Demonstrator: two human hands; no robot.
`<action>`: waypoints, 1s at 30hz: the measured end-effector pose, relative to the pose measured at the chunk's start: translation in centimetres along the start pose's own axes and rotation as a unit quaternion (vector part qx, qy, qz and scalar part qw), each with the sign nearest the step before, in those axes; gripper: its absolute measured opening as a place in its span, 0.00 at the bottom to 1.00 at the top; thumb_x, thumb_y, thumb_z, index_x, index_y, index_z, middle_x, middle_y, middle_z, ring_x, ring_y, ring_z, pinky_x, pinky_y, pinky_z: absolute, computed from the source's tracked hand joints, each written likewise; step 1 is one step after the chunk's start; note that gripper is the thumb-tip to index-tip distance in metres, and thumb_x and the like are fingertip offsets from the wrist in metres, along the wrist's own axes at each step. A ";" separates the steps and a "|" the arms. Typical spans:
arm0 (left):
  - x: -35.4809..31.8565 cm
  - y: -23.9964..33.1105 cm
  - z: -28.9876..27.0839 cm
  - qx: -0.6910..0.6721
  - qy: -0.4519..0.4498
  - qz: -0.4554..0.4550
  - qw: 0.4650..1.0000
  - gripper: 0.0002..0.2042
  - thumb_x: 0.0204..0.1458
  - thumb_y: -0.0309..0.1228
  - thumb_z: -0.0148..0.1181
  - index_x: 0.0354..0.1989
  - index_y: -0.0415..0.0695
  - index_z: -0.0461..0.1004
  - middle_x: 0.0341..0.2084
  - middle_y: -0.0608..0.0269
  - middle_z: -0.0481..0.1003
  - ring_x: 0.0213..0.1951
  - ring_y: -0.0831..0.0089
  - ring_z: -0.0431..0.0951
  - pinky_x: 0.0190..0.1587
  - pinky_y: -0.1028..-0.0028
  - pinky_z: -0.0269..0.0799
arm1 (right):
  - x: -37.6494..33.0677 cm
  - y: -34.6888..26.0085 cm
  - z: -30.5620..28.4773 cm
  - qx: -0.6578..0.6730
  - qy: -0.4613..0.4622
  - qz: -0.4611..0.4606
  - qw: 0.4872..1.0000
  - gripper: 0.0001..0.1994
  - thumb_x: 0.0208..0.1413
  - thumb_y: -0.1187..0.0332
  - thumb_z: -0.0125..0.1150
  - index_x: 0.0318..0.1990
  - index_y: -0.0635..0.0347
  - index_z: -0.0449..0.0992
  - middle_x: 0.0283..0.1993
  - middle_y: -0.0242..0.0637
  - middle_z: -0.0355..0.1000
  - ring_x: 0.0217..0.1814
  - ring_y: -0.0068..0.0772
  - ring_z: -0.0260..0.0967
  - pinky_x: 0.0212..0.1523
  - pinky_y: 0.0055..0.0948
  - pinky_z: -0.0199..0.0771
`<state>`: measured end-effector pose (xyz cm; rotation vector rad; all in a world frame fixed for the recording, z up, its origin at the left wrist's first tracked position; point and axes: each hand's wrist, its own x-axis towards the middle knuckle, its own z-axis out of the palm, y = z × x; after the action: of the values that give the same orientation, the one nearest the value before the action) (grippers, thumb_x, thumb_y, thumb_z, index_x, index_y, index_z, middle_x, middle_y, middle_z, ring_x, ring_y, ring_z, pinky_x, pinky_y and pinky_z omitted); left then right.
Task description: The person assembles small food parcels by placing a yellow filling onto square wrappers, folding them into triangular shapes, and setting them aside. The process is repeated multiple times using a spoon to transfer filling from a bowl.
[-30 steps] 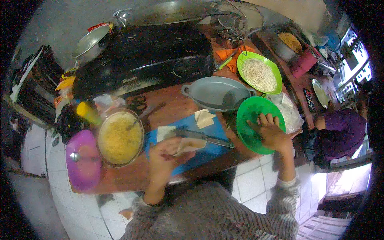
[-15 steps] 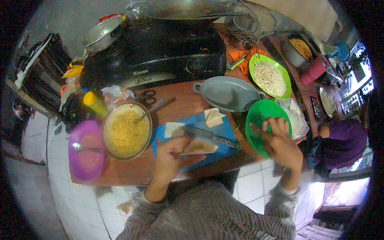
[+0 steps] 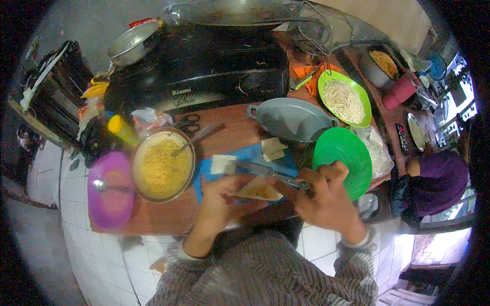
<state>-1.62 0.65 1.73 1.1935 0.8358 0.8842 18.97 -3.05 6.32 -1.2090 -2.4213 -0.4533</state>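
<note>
My left hand (image 3: 220, 196) is closed on a pale triangular food piece (image 3: 259, 189) with a browned patch, held above the near edge of the blue cutting board (image 3: 246, 153). My right hand (image 3: 326, 201) has its fingers bent around the dark handle of a knife (image 3: 275, 175). Its blade points left across the board. A pale square piece (image 3: 222, 164) lies on the board's left part, and a few similar pale pieces (image 3: 273, 148) are stacked at its far right. The green plate (image 3: 344, 153) lies just beyond my right hand.
A bowl of yellow shredded food (image 3: 164, 166) with a spoon and a purple bowl (image 3: 109, 191) stand left. Behind the board are a grey oval pan (image 3: 293, 120), scissors (image 3: 189, 122) and a black stove (image 3: 204, 66). A person in purple (image 3: 440, 178) is at right.
My right hand has moved left and down from the green plate to the knife handle and closed on it. The left hand keeps the triangular piece, which has shifted slightly right.
</note>
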 end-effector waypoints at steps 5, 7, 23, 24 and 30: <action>-0.2 0.6 0.3 -0.011 0.007 0.017 1.000 0.19 0.35 0.11 0.57 0.40 0.33 0.70 0.33 0.57 0.74 0.34 0.69 0.76 0.33 0.74 0.76 | -0.2 -0.2 1.0 -0.057 0.012 -0.019 0.998 0.20 0.41 0.62 0.52 0.46 0.38 0.71 0.45 0.29 0.61 0.41 0.32 0.55 0.40 0.39 0.52; -0.3 0.7 0.4 -0.037 0.012 0.012 0.999 0.19 0.35 0.11 0.57 0.40 0.34 0.70 0.34 0.57 0.74 0.34 0.69 0.76 0.33 0.74 0.76 | -0.2 -0.3 1.1 -0.063 0.011 -0.022 0.998 0.20 0.42 0.62 0.51 0.47 0.37 0.71 0.46 0.28 0.61 0.41 0.32 0.55 0.41 0.39 0.52; -0.3 0.1 0.6 -0.048 0.050 -0.011 0.998 0.18 0.37 0.11 0.55 0.40 0.34 0.71 0.34 0.58 0.74 0.36 0.71 0.75 0.37 0.74 0.75 | -1.2 -0.5 0.0 -0.082 -0.012 -0.043 0.996 0.18 0.42 0.63 0.51 0.46 0.43 0.72 0.45 0.26 0.62 0.40 0.29 0.55 0.37 0.36 0.50; -0.4 0.1 0.6 -0.080 0.043 0.001 0.996 0.17 0.37 0.11 0.54 0.40 0.34 0.71 0.35 0.58 0.74 0.36 0.71 0.75 0.38 0.74 0.74 | -1.2 -0.6 0.0 -0.079 -0.008 -0.045 0.996 0.18 0.42 0.62 0.52 0.45 0.43 0.72 0.44 0.26 0.63 0.40 0.28 0.55 0.37 0.35 0.50; -0.5 -1.0 0.5 -0.168 0.035 -0.013 0.985 0.15 0.40 0.12 0.52 0.41 0.33 0.70 0.38 0.56 0.72 0.38 0.69 0.74 0.41 0.73 0.73 | -1.6 -0.7 -1.0 -0.043 -0.002 -0.040 0.998 0.19 0.38 0.61 0.55 0.43 0.42 0.74 0.44 0.24 0.63 0.42 0.28 0.53 0.38 0.34 0.48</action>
<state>-1.23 -0.11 0.85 0.8582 0.7224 1.0057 19.48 -5.05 6.36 -1.1522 -2.4837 -0.5855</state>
